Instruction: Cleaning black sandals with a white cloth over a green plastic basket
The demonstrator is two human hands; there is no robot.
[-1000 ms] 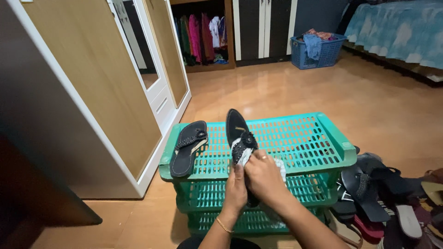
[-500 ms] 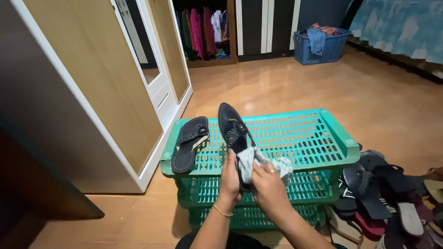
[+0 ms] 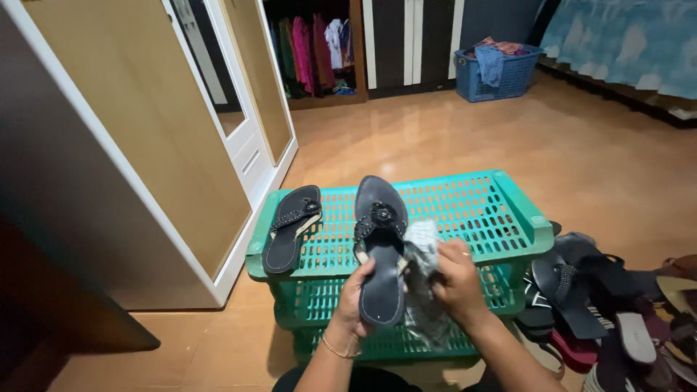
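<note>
My left hand (image 3: 353, 301) grips a black sandal (image 3: 380, 239) by its heel end, sole flat toward me, its beaded strap facing up. Beside it my right hand (image 3: 459, 279) clutches a crumpled grey-white cloth (image 3: 422, 272) that touches the sandal's right edge. Both hands hover over the near edge of a teal plastic slatted rack (image 3: 479, 210). The matching black sandal (image 3: 290, 226) lies on the rack's top shelf at the left.
A heap of several dark sandals (image 3: 610, 305) lies on the floor right of the rack. A white-framed wardrobe door (image 3: 145, 145) stands at the left. A blue laundry basket (image 3: 497, 72) and an open closet of clothes (image 3: 312, 51) are at the back.
The held sandal has turned to lie flatter and straighter toward me. The cloth has shifted from on top of the sandal to its right side.
</note>
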